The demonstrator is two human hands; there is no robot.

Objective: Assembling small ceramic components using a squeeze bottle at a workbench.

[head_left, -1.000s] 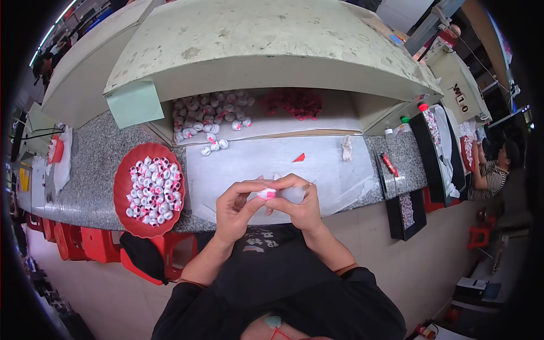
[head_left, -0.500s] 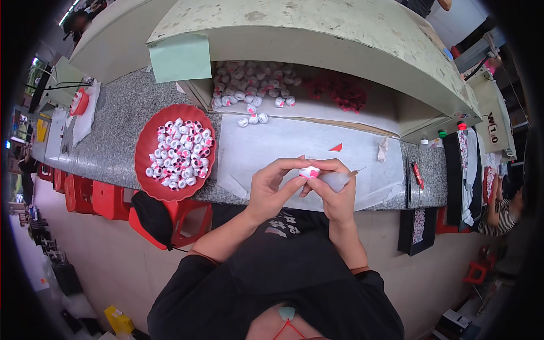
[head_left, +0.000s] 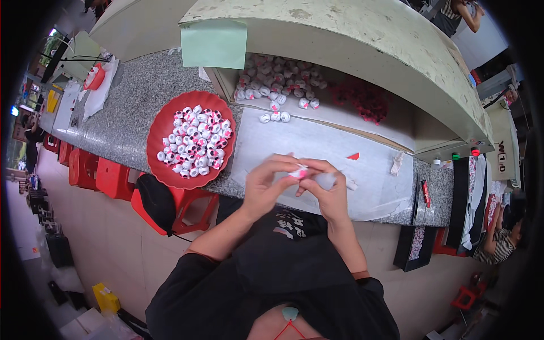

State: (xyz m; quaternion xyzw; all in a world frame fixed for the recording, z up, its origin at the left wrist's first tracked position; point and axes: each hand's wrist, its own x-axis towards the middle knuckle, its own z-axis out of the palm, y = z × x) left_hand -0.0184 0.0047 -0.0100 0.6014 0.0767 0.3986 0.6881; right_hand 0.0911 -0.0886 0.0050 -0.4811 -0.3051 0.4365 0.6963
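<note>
Above a sheet of white paper (head_left: 283, 141), my left hand (head_left: 263, 187) and my right hand (head_left: 331, 198) meet, fingertips closed round a small white-and-pink rounded piece (head_left: 298, 171). Motion blurs the piece, and fingers cover part of it. A translucent squeeze bottle (head_left: 325, 180) is tucked in my right hand, its thin tip blurred. To the left stands a red scalloped bowl (head_left: 154, 136) heaped with similar white, pink and black pieces (head_left: 195, 139). Three white pieces (head_left: 275, 117) sit at the paper's far edge.
Under the pale green shelf (head_left: 340, 42) lie many white pieces (head_left: 277, 79) and a dark pink heap (head_left: 365, 103). A red scrap (head_left: 353, 156) and crumpled tissue (head_left: 398, 163) rest on the paper. Farther right are a red tube (head_left: 425, 194) and black trays (head_left: 416, 249).
The whole view has shifted, so the bench appears farther right. My hands still hold the piece together, now turned and blurred, with its pink part facing differently.
</note>
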